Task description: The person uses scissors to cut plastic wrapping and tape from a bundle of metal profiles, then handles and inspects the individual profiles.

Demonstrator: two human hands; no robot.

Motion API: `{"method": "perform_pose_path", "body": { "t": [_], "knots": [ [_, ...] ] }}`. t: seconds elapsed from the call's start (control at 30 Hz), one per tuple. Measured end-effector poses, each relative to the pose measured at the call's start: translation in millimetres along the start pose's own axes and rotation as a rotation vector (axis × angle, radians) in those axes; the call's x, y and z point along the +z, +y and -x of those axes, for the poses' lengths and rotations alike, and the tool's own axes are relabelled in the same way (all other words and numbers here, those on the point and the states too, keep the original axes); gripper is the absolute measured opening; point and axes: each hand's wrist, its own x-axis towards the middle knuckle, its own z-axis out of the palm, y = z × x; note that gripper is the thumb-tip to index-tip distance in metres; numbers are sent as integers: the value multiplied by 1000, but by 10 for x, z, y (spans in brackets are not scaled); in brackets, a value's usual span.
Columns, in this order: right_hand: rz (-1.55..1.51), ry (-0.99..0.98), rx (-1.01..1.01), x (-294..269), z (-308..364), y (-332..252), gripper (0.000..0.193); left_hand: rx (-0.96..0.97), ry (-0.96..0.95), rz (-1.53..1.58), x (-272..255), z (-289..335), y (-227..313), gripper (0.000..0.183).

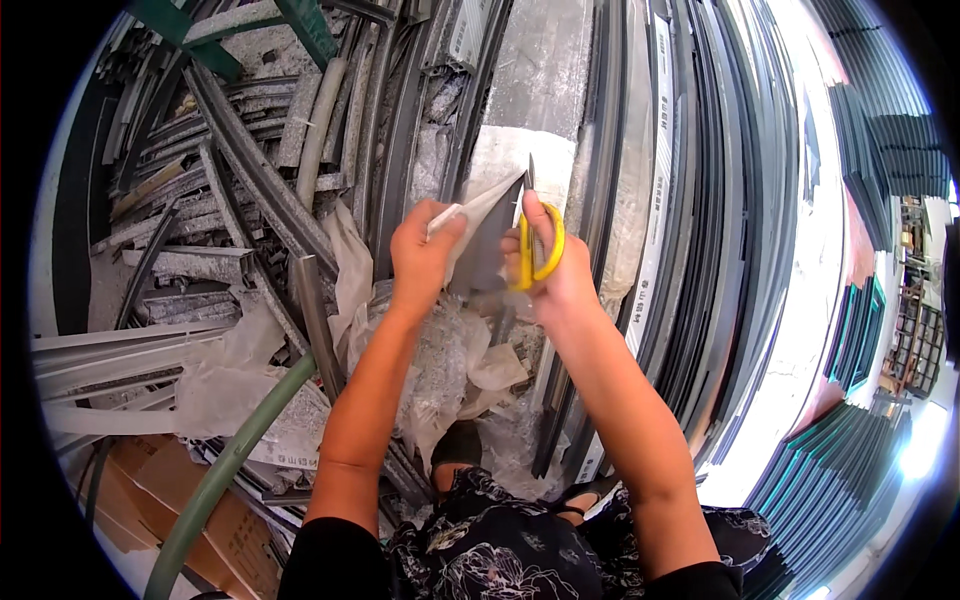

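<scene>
My left hand (422, 262) is closed on the lifted edge of a thin white wrapping sheet (482, 205). My right hand (566, 272) grips a pair of scissors (553, 245) with yellow handles. Their dark blades point away from me, up against the sheet where it pulls taut. This sheet lies over a long, flat grey profile (487, 250), whose smooth surface shows between my hands. Farther off, a dusty, wrapped stretch (535, 70) continues in line with it.
Dusty profile offcuts (225, 190) lie piled on the left, beneath a green metal frame (310, 35). Long dark profiles (715, 200) run along my right. Crumpled plastic film (440, 370) lies near my feet. A green hose (225, 470) curves past a cardboard box (205, 520) at lower left.
</scene>
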Motion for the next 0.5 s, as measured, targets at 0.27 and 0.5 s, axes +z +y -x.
{"method": "perform_pose_path", "body": {
  "t": [0.27,0.5],
  "knots": [
    [110,98,-150,246,-116,211,52,-73,-57,171,-38,-29,-44,12],
    [89,187,-157,355,-304,183,44,-82,-79,117,-40,-51,-33,11]
  ]
}}
